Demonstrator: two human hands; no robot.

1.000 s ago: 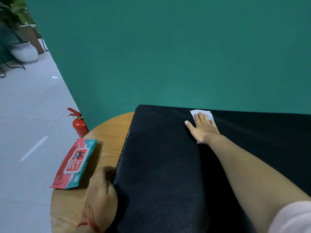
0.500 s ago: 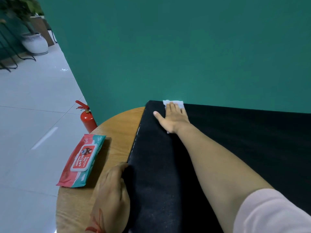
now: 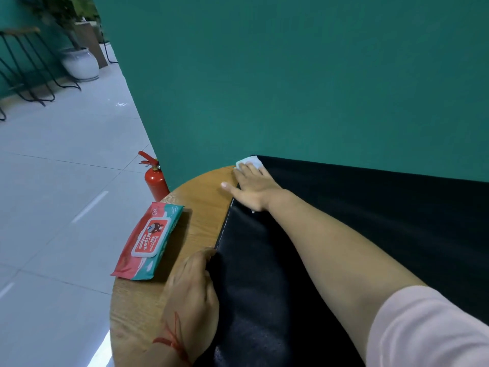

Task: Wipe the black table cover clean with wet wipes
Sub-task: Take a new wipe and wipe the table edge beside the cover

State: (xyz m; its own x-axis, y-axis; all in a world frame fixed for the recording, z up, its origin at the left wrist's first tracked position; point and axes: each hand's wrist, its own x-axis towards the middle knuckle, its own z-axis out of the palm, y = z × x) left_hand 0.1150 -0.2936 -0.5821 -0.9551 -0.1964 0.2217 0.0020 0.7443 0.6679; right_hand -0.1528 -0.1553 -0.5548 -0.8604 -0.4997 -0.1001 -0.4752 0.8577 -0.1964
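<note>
A black table cover [image 3: 370, 221] lies over the right part of a round wooden table [image 3: 201, 202]. My right hand [image 3: 254, 188] lies flat, fingers straight, on a white wet wipe [image 3: 250, 162] at the cover's far left corner, thumb out over the wood. My left hand [image 3: 193, 284] grips the cover's near left edge, fingers curled round the fabric. A red and teal pack of wipes [image 3: 149, 241] lies shut on the wood to the left.
A green wall stands right behind the table. A red fire extinguisher [image 3: 154, 178] stands on the tiled floor by the table's far left edge. A white plant pot [image 3: 80, 63] and black metal chair legs are far off at the top left.
My right hand has slid the wipe leftward along the cover's far edge to its left corner. My left hand stays holding the near edge.
</note>
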